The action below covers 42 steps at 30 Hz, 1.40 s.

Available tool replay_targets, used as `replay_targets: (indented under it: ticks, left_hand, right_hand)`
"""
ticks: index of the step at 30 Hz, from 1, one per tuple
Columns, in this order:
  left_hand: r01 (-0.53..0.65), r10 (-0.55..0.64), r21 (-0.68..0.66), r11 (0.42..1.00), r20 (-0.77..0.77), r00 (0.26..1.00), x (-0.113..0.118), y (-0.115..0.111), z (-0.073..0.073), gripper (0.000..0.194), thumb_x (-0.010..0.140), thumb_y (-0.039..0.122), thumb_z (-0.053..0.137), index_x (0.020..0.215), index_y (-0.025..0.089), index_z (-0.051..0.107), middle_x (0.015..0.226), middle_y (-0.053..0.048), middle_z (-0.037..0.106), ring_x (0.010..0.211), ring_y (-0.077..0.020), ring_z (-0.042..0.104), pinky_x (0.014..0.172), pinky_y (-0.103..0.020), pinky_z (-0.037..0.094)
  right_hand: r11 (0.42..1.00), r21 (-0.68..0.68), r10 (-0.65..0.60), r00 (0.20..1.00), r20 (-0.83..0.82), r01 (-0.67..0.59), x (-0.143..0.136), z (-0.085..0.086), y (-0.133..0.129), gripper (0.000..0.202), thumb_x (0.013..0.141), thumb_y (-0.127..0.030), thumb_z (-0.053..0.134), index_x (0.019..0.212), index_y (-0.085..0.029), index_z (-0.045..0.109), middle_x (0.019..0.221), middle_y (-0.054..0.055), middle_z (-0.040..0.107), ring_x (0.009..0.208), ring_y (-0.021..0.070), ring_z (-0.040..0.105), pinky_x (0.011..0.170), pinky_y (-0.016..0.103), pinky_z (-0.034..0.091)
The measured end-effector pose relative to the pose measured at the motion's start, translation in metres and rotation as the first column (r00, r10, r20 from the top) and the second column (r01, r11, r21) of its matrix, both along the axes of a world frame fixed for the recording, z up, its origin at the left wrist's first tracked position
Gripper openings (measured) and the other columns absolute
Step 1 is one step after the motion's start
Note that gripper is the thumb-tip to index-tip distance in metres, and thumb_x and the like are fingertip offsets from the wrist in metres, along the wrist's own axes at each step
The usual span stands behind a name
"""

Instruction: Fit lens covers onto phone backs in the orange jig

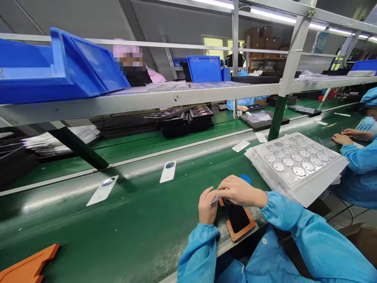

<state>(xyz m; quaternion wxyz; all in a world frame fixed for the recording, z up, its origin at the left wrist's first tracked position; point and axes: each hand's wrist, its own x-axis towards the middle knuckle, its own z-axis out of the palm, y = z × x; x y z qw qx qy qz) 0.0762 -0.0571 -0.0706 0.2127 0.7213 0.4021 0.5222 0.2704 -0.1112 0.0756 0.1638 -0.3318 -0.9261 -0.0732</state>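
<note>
My left hand point(207, 206) is closed with a small pale piece pinched at its fingertips, beside the orange fixture point(251, 221). Above the top end of that fixture, my right hand point(240, 191) is bent over with its fingertips meeting the left ones; what they grip is mostly hidden. A black rectangular plate point(238, 217) lies in the orange fixture at the bench edge. Just behind my right hand a round blue piece point(245, 179) shows. To the right, a stack of clear trays point(290, 182) holds several round silver discs point(299, 171).
White cards with round pieces point(101, 193) point(167, 173) lie on the green belt point(132, 232). An orange part point(29, 265) is at lower left. A metal shelf point(176, 96) with blue bins point(79, 63) crosses above. At right a co-worker's hands point(343, 137) work; another person stands behind the shelf.
</note>
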Motion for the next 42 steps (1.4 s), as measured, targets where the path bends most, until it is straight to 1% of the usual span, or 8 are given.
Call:
replay_targets:
  ticks: [6, 10, 13, 23, 27, 32, 37, 42]
  left_hand:
    - [-0.307, 0.486, -0.427, 0.851, 0.415, 0.769, 0.003, 0.004, 0.002, 0.048, 0.085, 0.055, 0.067, 0.103, 0.011, 0.074, 0.104, -0.016, 0.077, 0.112, -0.0336, 0.071, 0.097, -0.046, 0.058]
    - [-0.133, 0.49, -0.495, 0.859, 0.717, 0.496, 0.006, 0.009, 0.01, 0.052, 0.086, 0.042, 0.07, 0.129, 0.014, 0.064, 0.128, -0.013, 0.07, 0.127, -0.0266, 0.065, 0.107, -0.043, 0.055]
    - [-0.013, 0.42, -0.473, 0.881, 0.768, 0.483, 0.013, 0.005, 0.018, 0.05, 0.083, 0.035, 0.076, 0.128, 0.018, 0.065, 0.129, -0.011, 0.07, 0.132, -0.0262, 0.062, 0.114, -0.045, 0.05]
    - [0.061, 0.386, -0.498, 0.865, 0.738, 0.553, -0.009, -0.046, 0.041, 0.05, 0.076, 0.044, 0.086, 0.118, 0.022, 0.071, 0.133, -0.009, 0.068, 0.13, -0.0298, 0.061, 0.115, -0.051, 0.047]
    - [-0.015, 0.462, -0.53, 0.848, 0.724, 0.512, -0.026, -0.053, 0.035, 0.051, 0.071, 0.045, 0.09, 0.113, 0.021, 0.073, 0.122, -0.007, 0.072, 0.125, -0.0277, 0.063, 0.113, -0.047, 0.049]
    - [-0.058, 0.53, -0.567, 0.822, 0.722, 0.445, -0.03, -0.039, 0.027, 0.055, 0.059, 0.037, 0.096, 0.105, 0.017, 0.073, 0.103, -0.005, 0.074, 0.107, -0.0221, 0.069, 0.101, -0.037, 0.055]
    - [0.026, 0.536, -0.618, 0.786, 0.701, 0.47, -0.026, -0.022, 0.024, 0.05, 0.055, 0.04, 0.098, 0.088, 0.015, 0.07, 0.083, 0.0, 0.07, 0.078, -0.014, 0.07, 0.076, -0.027, 0.06]
    - [0.066, 0.561, -0.672, 0.738, 0.665, 0.494, -0.033, -0.022, 0.034, 0.047, 0.062, 0.047, 0.095, 0.076, 0.013, 0.066, 0.062, 0.002, 0.062, 0.05, -0.0089, 0.059, 0.042, -0.017, 0.044]
  right_hand:
    - [0.914, 0.074, -0.343, 0.855, -0.389, 0.4, 0.106, 0.017, -0.057, 0.028, 0.101, -0.03, 0.057, 0.127, -0.025, 0.067, 0.123, 0.009, 0.069, 0.116, 0.0237, 0.064, 0.101, 0.042, 0.053]
    - [0.647, -0.11, -0.729, 0.57, -0.379, 0.754, 0.209, -0.008, -0.077, 0.027, 0.099, -0.039, 0.054, 0.108, -0.024, 0.075, 0.107, 0.011, 0.072, 0.102, 0.0283, 0.068, 0.091, 0.045, 0.056]
    - [0.545, -0.269, -0.833, 0.477, -0.281, 0.794, 0.25, -0.029, -0.076, 0.031, 0.096, -0.043, 0.054, 0.109, -0.024, 0.075, 0.104, 0.011, 0.071, 0.093, 0.028, 0.068, 0.081, 0.043, 0.055]
    - [0.593, -0.4, -0.795, 0.588, -0.15, 0.699, 0.28, -0.024, 0.002, 0.045, 0.065, -0.059, 0.087, 0.092, -0.025, 0.073, 0.089, 0.012, 0.065, 0.082, 0.0286, 0.065, 0.071, 0.039, 0.052]
    - [0.594, -0.353, -0.798, 0.586, -0.141, 0.723, 0.26, -0.005, -0.019, 0.034, 0.081, -0.057, 0.076, 0.098, -0.028, 0.068, 0.081, 0.009, 0.069, 0.069, 0.0263, 0.064, 0.062, 0.04, 0.048]
    - [0.73, -0.291, -0.676, 0.715, -0.179, 0.618, 0.149, 0.003, -0.039, 0.025, 0.101, -0.045, 0.055, 0.119, -0.035, 0.069, 0.103, 0.007, 0.077, 0.081, 0.0262, 0.073, 0.066, 0.041, 0.054]
    - [0.901, -0.333, -0.379, 0.875, -0.3, 0.276, 0.049, -0.06, -0.007, 0.032, 0.104, -0.023, 0.052, 0.126, -0.034, 0.072, 0.111, 0.002, 0.078, 0.101, 0.0227, 0.075, 0.089, 0.038, 0.062]
    - [0.931, -0.354, -0.178, 0.955, -0.237, 0.086, 0.043, -0.106, 0.003, 0.041, 0.103, -0.015, 0.051, 0.137, -0.031, 0.066, 0.13, 0.005, 0.072, 0.127, 0.0268, 0.065, 0.104, 0.047, 0.055]
